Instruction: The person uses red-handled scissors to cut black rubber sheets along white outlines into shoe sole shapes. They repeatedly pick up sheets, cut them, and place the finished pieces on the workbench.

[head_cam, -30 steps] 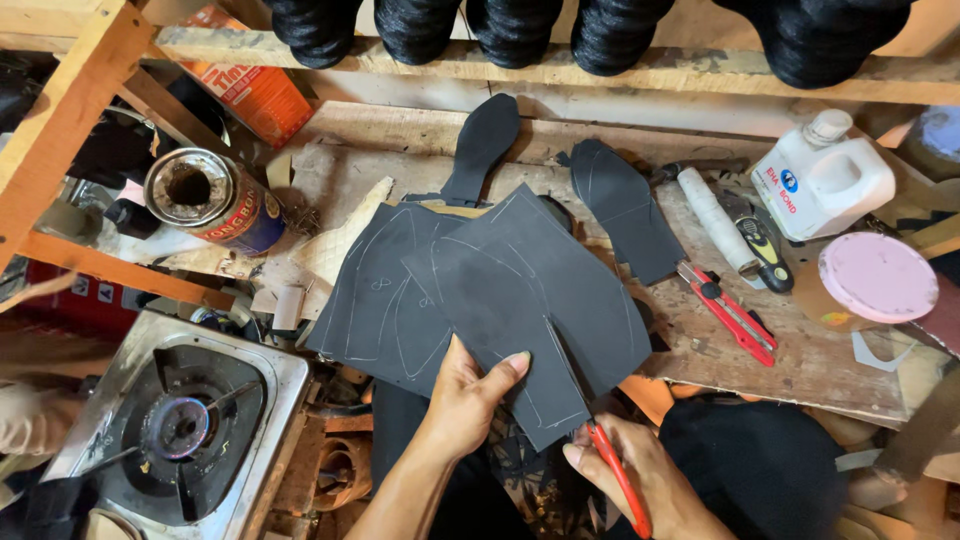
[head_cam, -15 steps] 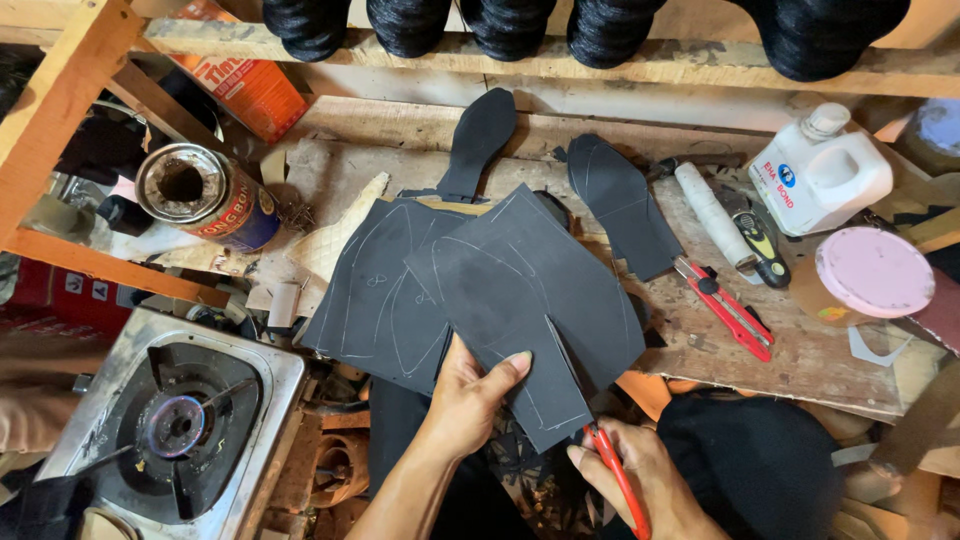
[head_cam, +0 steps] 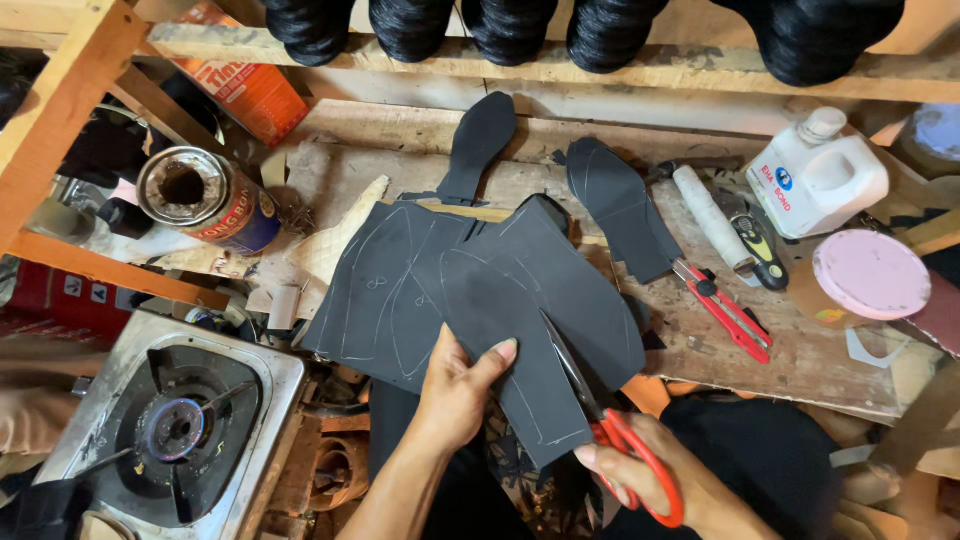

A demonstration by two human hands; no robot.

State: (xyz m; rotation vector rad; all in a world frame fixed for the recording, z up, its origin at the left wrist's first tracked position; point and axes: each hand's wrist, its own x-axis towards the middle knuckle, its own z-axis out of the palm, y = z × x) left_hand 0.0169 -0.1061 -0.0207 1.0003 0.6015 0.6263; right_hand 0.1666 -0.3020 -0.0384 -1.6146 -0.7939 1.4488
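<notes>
A dark grey sheet [head_cam: 470, 290] marked with pale sole outlines lies over the wooden workbench [head_cam: 800, 360]. My left hand [head_cam: 455, 390] grips its near edge, thumb on top. My right hand [head_cam: 650, 485] holds red-handled scissors [head_cam: 610, 425], whose blades sit in a cut running up the sheet's right part. Two cut black sole shapes [head_cam: 615, 205] lie on the bench beyond the sheet.
A lit gas burner [head_cam: 175, 430] stands at lower left. An open glue can [head_cam: 200, 200], a white plastic bottle [head_cam: 815, 185], a pink lid [head_cam: 870, 275], a red utility knife [head_cam: 725, 310] and a white roll [head_cam: 705, 215] crowd the bench. Black spools [head_cam: 510, 25] sit on the shelf above.
The scissors have advanced a little further up the cut in the sheet. My left hand keeps its grip on the sheet's edge.
</notes>
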